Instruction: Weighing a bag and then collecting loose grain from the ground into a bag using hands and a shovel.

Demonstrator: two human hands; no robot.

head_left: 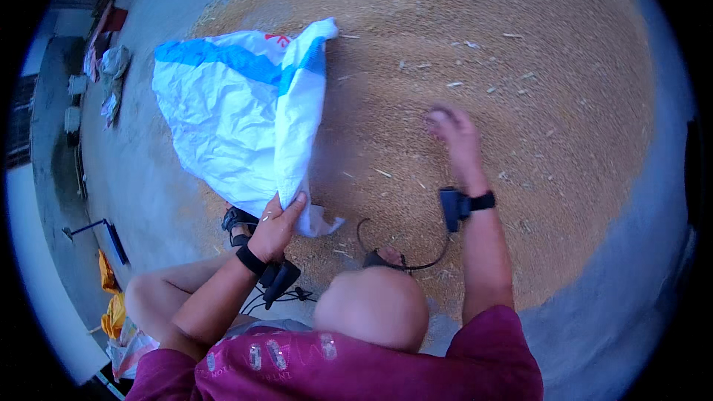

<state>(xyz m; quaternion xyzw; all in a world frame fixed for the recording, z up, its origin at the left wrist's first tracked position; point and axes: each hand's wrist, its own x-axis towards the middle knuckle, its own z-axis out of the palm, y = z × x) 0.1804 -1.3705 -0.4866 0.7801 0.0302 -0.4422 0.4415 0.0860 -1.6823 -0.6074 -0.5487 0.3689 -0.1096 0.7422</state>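
Note:
My left hand (pixel 277 229) grips the lower edge of a white woven plastic sack (pixel 228 117) with a blue stripe. The sack lies tilted on its side, its mouth facing right over the grain. A few pale bits stick to the back of this hand. My right hand (pixel 454 125) is blurred, hovering over or just touching the spread of tan grain (pixel 557 139), to the right of the sack mouth. Its fingers are loosely bent and nothing shows in them; the palm is hidden. Each wrist bears a black strap with a dark device.
Bits of straw lie on the grain. Near my feet runs a black cable (pixel 431 263). Along the left wall are crumpled bags (pixel 115 64), a blue-framed object (pixel 116 240) and yellow cloth or sacking (pixel 114 312). The concrete floor (pixel 590 340) borders the grain.

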